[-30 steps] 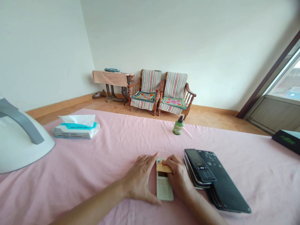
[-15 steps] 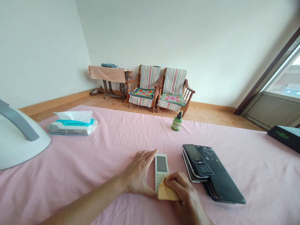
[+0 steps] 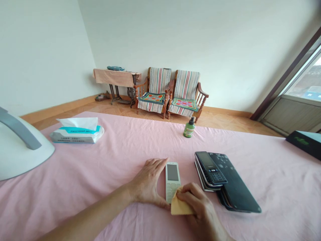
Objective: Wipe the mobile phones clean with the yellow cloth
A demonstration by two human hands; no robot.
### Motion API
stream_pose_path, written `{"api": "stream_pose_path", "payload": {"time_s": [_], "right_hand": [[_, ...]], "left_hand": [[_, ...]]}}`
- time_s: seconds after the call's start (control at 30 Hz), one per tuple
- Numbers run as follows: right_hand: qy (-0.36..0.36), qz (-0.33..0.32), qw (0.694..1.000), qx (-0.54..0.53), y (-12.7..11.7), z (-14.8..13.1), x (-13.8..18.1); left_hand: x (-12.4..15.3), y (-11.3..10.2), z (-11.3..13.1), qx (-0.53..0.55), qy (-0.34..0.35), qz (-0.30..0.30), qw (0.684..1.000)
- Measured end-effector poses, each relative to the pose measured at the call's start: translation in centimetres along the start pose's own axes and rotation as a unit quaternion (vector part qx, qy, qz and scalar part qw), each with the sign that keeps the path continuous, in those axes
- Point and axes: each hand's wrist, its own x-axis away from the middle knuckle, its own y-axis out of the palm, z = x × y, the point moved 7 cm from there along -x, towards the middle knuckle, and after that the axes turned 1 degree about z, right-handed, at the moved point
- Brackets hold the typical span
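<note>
A white keypad phone lies face up on the pink cloth, its grey screen toward the far end. My left hand spans its left side, holding it between the fingers at the top and the thumb at the bottom. Pinched in my right hand is a small yellow cleaning cloth with a zigzag edge, which covers the phone's lower right corner. To the right, a black keypad phone tops a small stack of phones, beside and partly over a larger dark slab-shaped device with a worn surface.
The pink sheet covers the surface. A green spray bottle stands at its far side. A tissue pack and a white appliance with a grey handle are on the left. A black box sits far right. Two wooden chairs stand beyond.
My right hand has slid the yellow cloth slightly down and right, so more of the white phone's keypad shows. The left hand keeps its hold. The view has shifted a little.
</note>
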Motion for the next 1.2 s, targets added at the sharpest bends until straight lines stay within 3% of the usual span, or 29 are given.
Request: {"api": "stream_pose_path", "payload": {"time_s": [0.13,0.37,0.6,0.8,1.03,1.2], "right_hand": [[-0.028,-0.033,0.999,0.0,0.3,-0.7,1.1],[-0.068,-0.083,0.994,0.032,1.8,-3.0,-0.7],[-0.054,-0.072,0.993,0.078,0.4,-2.3,-0.5],[-0.099,-0.068,0.99,0.067,1.6,-3.1,-0.5],[0.018,0.005,0.996,0.083,-0.8,0.1,0.1],[0.069,0.042,0.997,0.016,-1.8,1.5,-0.3]], "left_hand": [[-0.3,-0.3,0.2,0.002,0.014,0.01,1.0],[-0.4,-0.3,0.3,0.007,0.022,0.015,1.0],[-0.3,-0.4,0.4,0.018,0.015,0.011,1.0],[-0.3,-0.5,0.4,0.018,0.017,0.019,1.0],[0.0,-0.3,0.2,0.023,0.009,0.007,1.0],[0.8,-1.1,1.1,0.032,-0.02,0.027,0.999]]}}
